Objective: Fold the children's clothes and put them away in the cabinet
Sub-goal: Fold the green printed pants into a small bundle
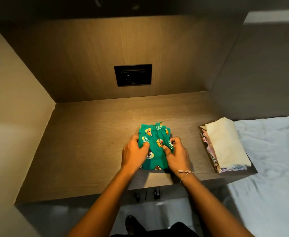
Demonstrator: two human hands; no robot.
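green shorts (155,144), edges under both hands

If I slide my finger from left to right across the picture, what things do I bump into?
Left hand → green pants → right hand → pile of folded clothes → bed sheet.

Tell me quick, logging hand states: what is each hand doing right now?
Left hand: closed on the left edge of the green printed garment.
Right hand: closed on the garment's right edge, thumb pressing on top.
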